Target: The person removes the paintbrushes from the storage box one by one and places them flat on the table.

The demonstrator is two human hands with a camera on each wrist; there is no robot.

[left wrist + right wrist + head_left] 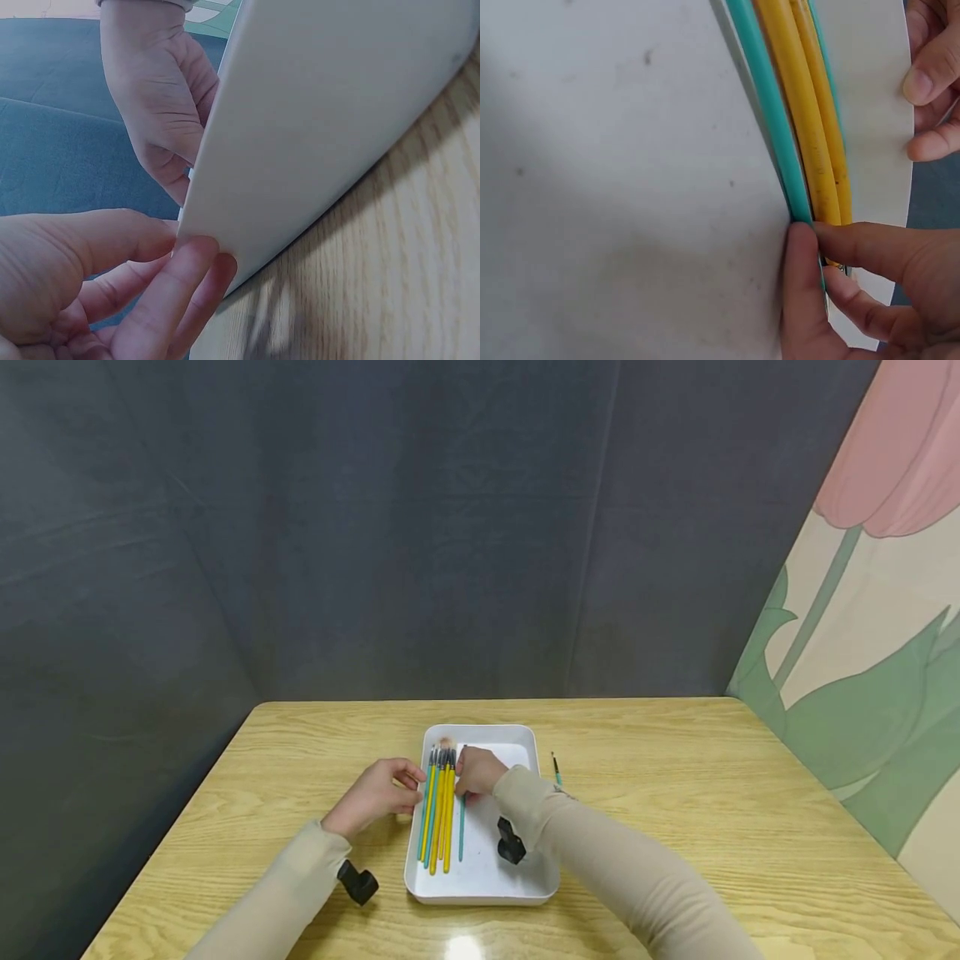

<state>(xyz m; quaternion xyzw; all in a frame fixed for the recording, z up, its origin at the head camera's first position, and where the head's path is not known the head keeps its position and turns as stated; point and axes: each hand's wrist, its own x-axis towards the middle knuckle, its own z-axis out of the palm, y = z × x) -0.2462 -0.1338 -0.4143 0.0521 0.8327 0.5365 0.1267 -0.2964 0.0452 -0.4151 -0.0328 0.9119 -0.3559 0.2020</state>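
Long beige sleeves [630, 856], paler cuffs [523, 795], black wrist cameras [512, 843]

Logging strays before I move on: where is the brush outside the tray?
In the head view, the brush lies on the table just right of the tray, partly hidden by the right sleeve.

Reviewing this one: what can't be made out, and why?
Head: lower end of the slim black-tipped teal brush beside the white rectangular tray, behind the beige right sleeve.
Head: part of the gripped teal-handled brush, under the right hand.
Left wrist: the yellow and teal paintbrushes, hidden by the tray's wall.
Right wrist: those paintbrushes' handle ends, cut off by the top edge.
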